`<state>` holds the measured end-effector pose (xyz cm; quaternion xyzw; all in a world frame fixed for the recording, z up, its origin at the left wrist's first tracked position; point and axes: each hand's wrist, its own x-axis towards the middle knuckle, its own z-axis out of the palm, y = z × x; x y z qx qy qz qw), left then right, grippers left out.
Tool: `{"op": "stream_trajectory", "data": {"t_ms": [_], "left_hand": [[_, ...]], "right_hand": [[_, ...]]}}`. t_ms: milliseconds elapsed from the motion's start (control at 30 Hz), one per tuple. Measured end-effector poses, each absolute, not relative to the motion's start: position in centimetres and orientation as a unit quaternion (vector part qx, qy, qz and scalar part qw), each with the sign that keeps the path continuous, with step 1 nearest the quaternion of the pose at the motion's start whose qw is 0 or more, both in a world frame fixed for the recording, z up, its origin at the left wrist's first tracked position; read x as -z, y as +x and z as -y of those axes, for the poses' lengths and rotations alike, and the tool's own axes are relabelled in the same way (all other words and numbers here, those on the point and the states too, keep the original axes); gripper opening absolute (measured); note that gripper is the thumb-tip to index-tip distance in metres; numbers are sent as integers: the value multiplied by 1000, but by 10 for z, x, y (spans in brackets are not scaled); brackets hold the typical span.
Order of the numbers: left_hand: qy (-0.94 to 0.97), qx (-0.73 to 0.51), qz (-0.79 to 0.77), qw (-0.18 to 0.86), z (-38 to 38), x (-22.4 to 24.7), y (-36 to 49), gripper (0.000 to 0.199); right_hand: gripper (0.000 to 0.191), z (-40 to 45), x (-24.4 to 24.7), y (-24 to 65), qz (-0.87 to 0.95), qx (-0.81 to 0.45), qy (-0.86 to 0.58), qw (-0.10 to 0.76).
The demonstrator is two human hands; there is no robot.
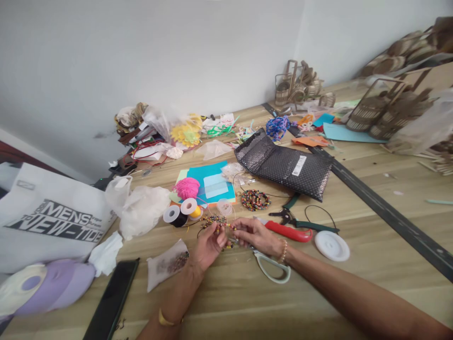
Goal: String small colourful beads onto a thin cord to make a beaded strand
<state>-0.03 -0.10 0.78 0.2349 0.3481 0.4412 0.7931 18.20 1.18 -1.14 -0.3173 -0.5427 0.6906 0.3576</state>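
Observation:
My left hand (209, 246) and my right hand (257, 235) meet over the table, fingers pinched on a short string of small coloured beads (228, 227). Its ends are partly hidden by my fingers. Just behind lies a pile of loose beads (212, 219). A coiled beaded strand (255, 200) rests beyond my right hand. Under and beside that hand are scissors with a pale handle (274, 273) and a red-handled cutter (290, 231). Left of my left hand lies a small clear bag of beads (169, 264).
Spools of black thread (175, 216) and yellow thread (191, 208) stand near pink yarn (187, 188). Behind lies a black bubble mailer (286, 163). Green-handled pliers (307, 224), a white disc (331, 245) and a black metal ruler (385, 212) are at right; a phone (111, 300) at left.

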Motion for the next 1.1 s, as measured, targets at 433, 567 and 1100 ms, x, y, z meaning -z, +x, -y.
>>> {"op": "stream_trajectory", "data": {"t_ms": [433, 567, 1100], "left_hand": [[270, -448, -390, 758, 2, -4, 4, 29], [318, -418, -408, 747, 5, -8, 6, 30], [259, -450, -389, 761, 0, -3, 4, 30]], "right_hand": [[40, -11, 6, 182, 531, -678, -332, 386], [41, -11, 7, 183, 541, -670, -335, 383], [44, -13, 13, 181, 518, -681, -349, 382]]}}
